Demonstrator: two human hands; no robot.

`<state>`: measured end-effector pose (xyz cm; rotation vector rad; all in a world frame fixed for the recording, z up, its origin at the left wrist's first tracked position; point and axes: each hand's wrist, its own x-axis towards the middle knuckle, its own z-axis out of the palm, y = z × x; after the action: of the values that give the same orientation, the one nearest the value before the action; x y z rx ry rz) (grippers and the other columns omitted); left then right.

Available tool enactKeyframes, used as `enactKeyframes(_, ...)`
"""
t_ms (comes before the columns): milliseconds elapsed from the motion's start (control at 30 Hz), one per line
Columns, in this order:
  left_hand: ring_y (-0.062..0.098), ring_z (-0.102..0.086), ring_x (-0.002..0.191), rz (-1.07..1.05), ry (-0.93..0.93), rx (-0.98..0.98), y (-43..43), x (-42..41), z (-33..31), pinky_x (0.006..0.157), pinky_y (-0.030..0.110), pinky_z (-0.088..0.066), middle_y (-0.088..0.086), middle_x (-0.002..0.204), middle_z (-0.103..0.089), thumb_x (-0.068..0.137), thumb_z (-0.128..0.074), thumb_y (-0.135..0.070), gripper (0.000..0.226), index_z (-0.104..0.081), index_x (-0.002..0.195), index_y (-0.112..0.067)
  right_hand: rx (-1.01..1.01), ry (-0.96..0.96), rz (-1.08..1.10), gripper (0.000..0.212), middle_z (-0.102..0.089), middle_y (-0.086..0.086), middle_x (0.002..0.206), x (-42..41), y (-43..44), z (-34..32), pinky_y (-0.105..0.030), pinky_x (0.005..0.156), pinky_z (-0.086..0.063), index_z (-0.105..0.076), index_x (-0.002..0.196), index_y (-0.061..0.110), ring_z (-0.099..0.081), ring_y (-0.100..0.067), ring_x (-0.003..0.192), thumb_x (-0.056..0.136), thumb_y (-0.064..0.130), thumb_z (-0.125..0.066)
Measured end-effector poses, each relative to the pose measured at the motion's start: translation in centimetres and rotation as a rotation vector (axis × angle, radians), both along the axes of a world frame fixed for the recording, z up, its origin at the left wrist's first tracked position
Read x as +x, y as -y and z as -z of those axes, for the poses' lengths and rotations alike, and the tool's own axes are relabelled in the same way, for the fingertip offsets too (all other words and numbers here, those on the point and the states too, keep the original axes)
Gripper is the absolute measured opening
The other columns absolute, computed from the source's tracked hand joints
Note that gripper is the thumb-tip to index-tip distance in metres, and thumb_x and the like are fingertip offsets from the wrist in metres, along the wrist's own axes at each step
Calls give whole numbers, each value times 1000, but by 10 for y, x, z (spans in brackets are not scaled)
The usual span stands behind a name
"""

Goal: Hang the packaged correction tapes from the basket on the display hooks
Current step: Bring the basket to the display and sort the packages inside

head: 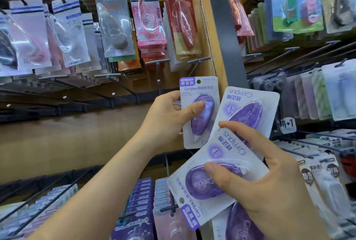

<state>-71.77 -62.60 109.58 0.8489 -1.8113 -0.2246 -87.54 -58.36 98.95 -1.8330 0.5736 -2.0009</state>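
Left hand [169, 116] pinches one purple-and-white carded blister pack of correction tape [200, 112]. It's upright, thumb on the bubble, round hang hole [199, 81] at top. Right hand [269, 187] grips a fan of matching packs [217, 164], upside down, overlapping the first pack's right edge. Basket not in view. Packs look light; card stiff but bendable, plastic bubble slick. Best hold: card edges low down, hole kept clear for the bare black wire hook [158, 74] just behind.

With both bare forearms angled upward, the left hand [167, 118] is pinching a white-carded purple correction tape pack [209, 113] under its thumb while the right hand [269, 187] is gripping a fan of matching packs [227, 149].
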Motion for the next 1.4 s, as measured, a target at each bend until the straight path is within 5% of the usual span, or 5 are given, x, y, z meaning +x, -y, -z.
enactKeyframes(500,22,-69,95,-255,110,126,40,9,-10,82,42,-58,3,108,-72,97,-52,-47,16,-57,93,-33,45,-250,-84,65,-71,18,101,-4,8,-10,-10,72,-52,-63,106,62,-68,1,87,53,40,-93)
enactKeyframes(700,27,-67,97,-405,10,280,115,22,-19,72,36,-58,6,109,-68,95,-62,-37,28,-60,113,-16,114,-375,-168,57,-71,23,98,2,12,-22,-18,80,-56,-64,105,58,-69,-2,89,63,29,-89)
enactKeyframes(967,33,-66,103,-427,-82,423,170,33,-24,93,46,-55,14,116,-68,93,-64,-39,34,-60,114,-13,151,-340,-265,53,-74,13,100,-2,21,-21,-24,79,-57,-68,106,49,-72,-10,87,66,21,-90)
enactKeyframes(1200,24,-59,92,-608,207,348,111,38,-7,76,38,-52,6,102,-60,95,-55,-51,44,-50,109,-10,130,-265,-282,54,-74,10,101,2,27,-17,-26,82,-58,-70,108,42,-72,-12,91,63,24,-92)
enactKeyframes(1400,20,-68,79,-7,148,470,4,52,23,66,28,-53,14,96,-75,96,-47,-51,46,-76,95,-15,38,-149,-269,52,-75,15,98,18,27,-18,-16,77,-53,-69,107,41,-71,-4,88,62,28,-91)
